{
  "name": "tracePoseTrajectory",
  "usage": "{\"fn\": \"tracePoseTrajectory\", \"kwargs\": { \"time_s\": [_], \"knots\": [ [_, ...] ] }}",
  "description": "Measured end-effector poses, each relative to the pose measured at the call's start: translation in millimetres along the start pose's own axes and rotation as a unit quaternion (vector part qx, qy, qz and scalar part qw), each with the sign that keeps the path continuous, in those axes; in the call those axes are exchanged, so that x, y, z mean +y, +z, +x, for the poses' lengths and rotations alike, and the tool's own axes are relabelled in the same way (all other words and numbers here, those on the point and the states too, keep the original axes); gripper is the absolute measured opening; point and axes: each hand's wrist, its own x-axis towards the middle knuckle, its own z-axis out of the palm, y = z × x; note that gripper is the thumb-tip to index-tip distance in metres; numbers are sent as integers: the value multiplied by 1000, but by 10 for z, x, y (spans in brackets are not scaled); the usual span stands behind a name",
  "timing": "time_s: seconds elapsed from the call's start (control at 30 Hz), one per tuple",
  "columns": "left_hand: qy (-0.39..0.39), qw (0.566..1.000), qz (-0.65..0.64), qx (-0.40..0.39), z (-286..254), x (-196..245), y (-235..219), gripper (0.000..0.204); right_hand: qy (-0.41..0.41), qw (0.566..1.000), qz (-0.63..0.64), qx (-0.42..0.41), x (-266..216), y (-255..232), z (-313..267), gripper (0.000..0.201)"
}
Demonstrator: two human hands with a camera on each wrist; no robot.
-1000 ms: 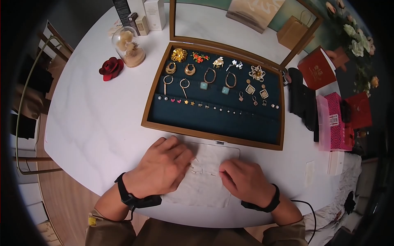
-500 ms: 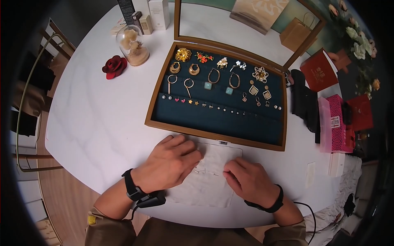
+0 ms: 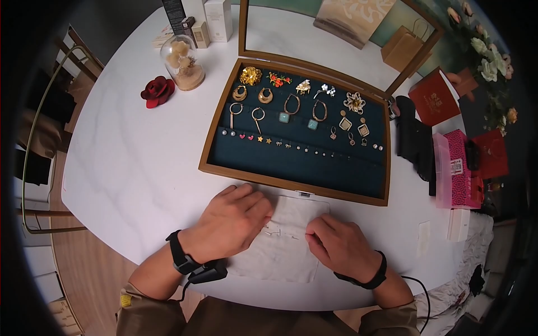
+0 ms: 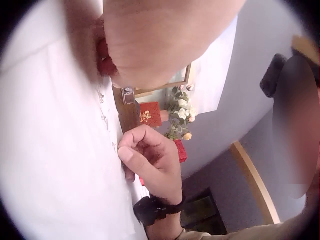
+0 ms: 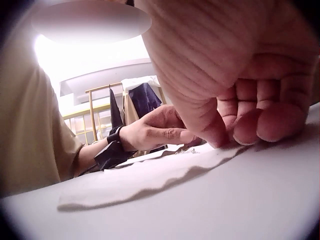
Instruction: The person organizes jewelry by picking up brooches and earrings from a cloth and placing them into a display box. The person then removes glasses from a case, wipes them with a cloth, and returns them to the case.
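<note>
My left hand (image 3: pixel 231 218) bends over a pale cloth (image 3: pixel 274 263), its fingers curled downward near a few tiny metal earrings (image 3: pixel 273 233). The tips of its fingers are hidden in the head view, and I cannot tell whether they pinch an earring. By the cloth's right edge rests my right hand (image 3: pixel 343 246), loosely curled, with nothing visible in it. In the right wrist view its thumb touches the cloth. Beyond both hands, an open wooden jewelry case (image 3: pixel 258 178) displays rows of earrings and brooches on dark green fabric.
A red fabric rose (image 3: pixel 158 92) and a glass dome (image 3: pixel 184 61) stand at the back left, before several small boxes (image 3: pixel 217 22). On the right are a red card box (image 3: pixel 434 98), a black item (image 3: pixel 414 137) and a pink patterned box (image 3: pixel 457 168).
The camera view shifted slightly at first. Meanwhile my left fingers have dipped a little toward the earrings, and a thin piece earlier seen at their tips no longer shows. My right hand stays put.
</note>
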Motion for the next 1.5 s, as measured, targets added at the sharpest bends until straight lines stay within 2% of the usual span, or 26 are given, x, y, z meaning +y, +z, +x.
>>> {"fn": "tracePoseTrajectory", "kwargs": {
  "time_s": [0.07,0.17,0.3,0.37,0.6,0.67,0.87,0.97,1.07,1.2,1.43,1.5],
  "knots": [
    [3,999,-21,26,4,-5,-19,11,-11,1000,-14,12,4,-2,3,12],
    [1,996,-87,34,19,3,-47,12,-23,999,-11,25,37,-5,-2,15],
    [14,993,-108,38,17,4,-37,12,-21,1000,15,15,55,-42,12,15],
    [19,993,-106,38,17,10,-37,12,-19,996,82,20,78,-46,18,14],
    [19,993,-111,34,3,14,-15,13,17,983,185,6,68,-88,18,13],
    [21,995,-98,22,3,16,-23,14,48,965,256,-17,89,-86,10,9],
    [31,998,-57,28,34,69,-27,14,52,925,375,-19,79,-31,5,7],
    [44,993,-102,45,30,125,-29,16,66,902,426,-19,45,-2,-2,7],
    [72,982,-173,39,10,188,7,17,83,889,451,-21,-18,28,17,9],
    [75,963,-249,69,-31,184,164,15,86,878,470,-7,-64,111,14,10],
    [49,958,-266,89,-30,185,143,7,94,882,462,-21,-158,61,5,12],
    [84,966,-229,81,-39,154,92,8,87,885,457,-21,-165,58,3,13]
  ]
}}
